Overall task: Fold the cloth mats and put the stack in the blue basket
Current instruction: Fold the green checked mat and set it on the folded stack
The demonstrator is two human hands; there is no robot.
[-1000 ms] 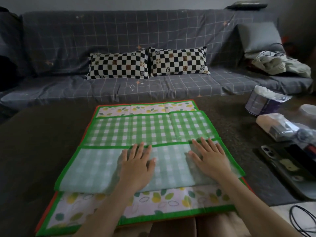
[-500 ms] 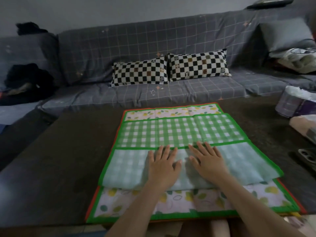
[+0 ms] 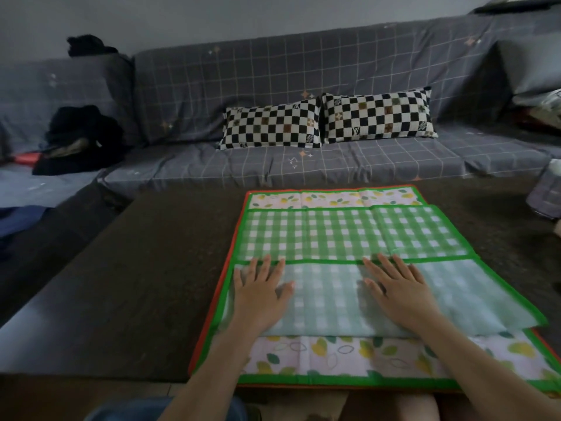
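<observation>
from half a second back to this moment my hands had spread apart: the left hand [image 3: 260, 294] slid out toward the left edge of the green gingham mat [image 3: 349, 235], and the right hand [image 3: 397, 291] moved a little right of the frame's middle. both lay flat, fingers [image 3: 383, 265] straight and slightly fanned, pressing down and gripping nothing. they rested on the near flap of the gingham mat, which was doubled over so its paler underside faced up, its green-bound edge running across the middle of the mat just at my fingertips. i read that as smoothing the first fold outward from the centre, so the crease looked set and a second fold seemed due next.

under it, the leaf-print mat [image 3: 334, 357] lay fully open on the dark surface [image 3: 121, 284], showing as a strip at the far side and a wider strip at the near side, not yet folded. so the job looked early: one mat half folded, one untouched, no stack made. the blue basket was not in view. the view had also swung left, showing more of the grey sofa [image 3: 273, 77] with its two checkered cushions [image 3: 329, 121].
</observation>
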